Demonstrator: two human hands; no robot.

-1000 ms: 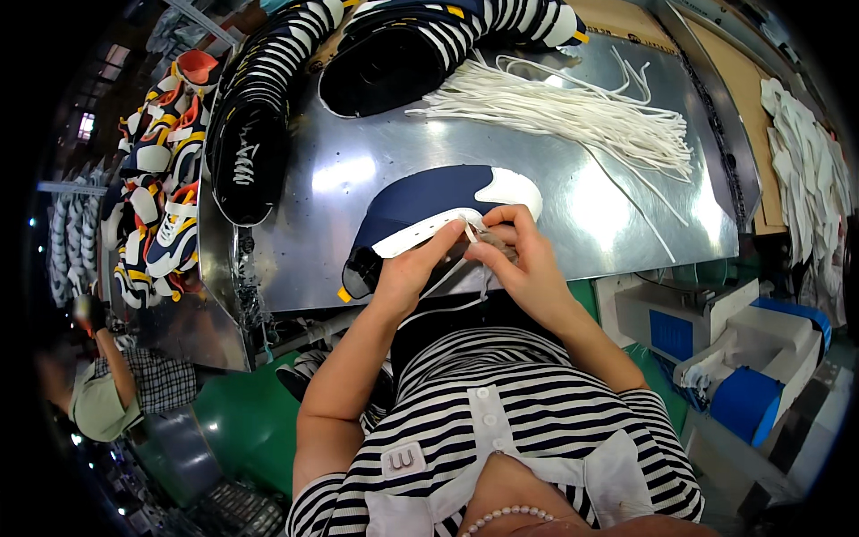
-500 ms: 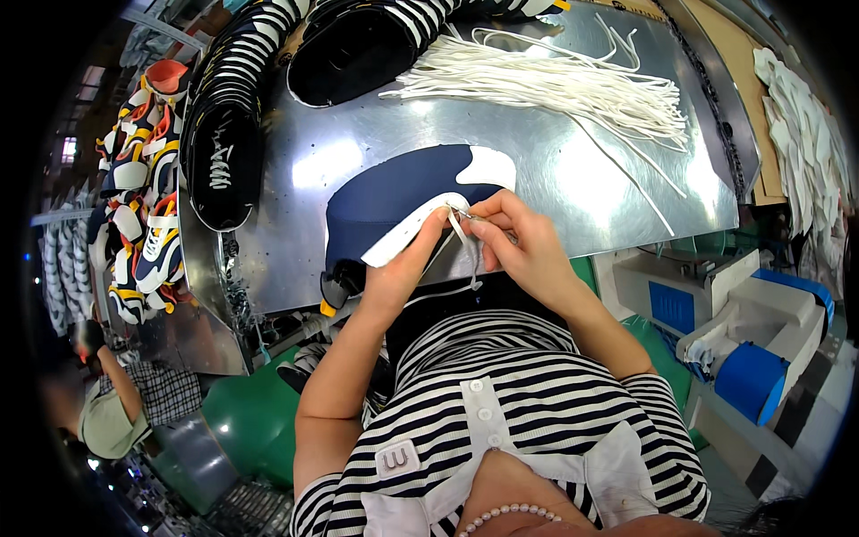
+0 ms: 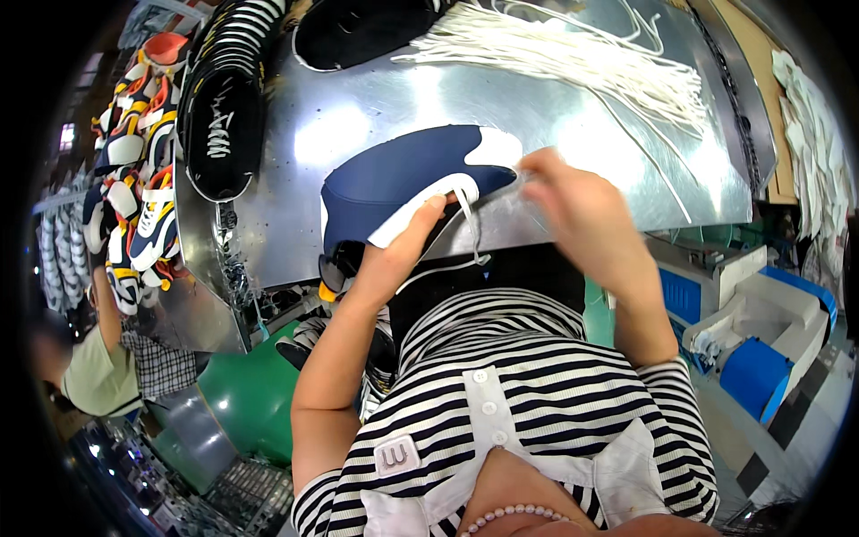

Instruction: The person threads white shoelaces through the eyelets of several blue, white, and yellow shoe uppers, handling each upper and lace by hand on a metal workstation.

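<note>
My left hand [image 3: 401, 246] pinches the white eyelet strip of a navy and white shoe upper [image 3: 394, 170] at the table's near edge. A white shoelace [image 3: 471, 215] comes out near the strip's far end and hangs down toward my lap. Right of the upper, my right hand [image 3: 586, 210] is raised, apart from the lace. Its fingers are smeared by motion, so whether it holds anything does not show. A black and yellow part [image 3: 331, 277] of the shoe hangs over the table edge by my left wrist.
Loose white laces [image 3: 573, 67] lie in a bundle on the shiny metal table [image 3: 295, 242]. Nested black and white shoe uppers [image 3: 225, 116] line the left and back. Colourful uppers [image 3: 143, 197] hang farther left, near another person [image 3: 103, 367]. A grey and blue machine [image 3: 738, 340] stands right.
My right hand has left the eyelet strip and swung right and up. The left hand keeps its hold on the upper. At left, the other person's arm has risen toward the hanging uppers.
</note>
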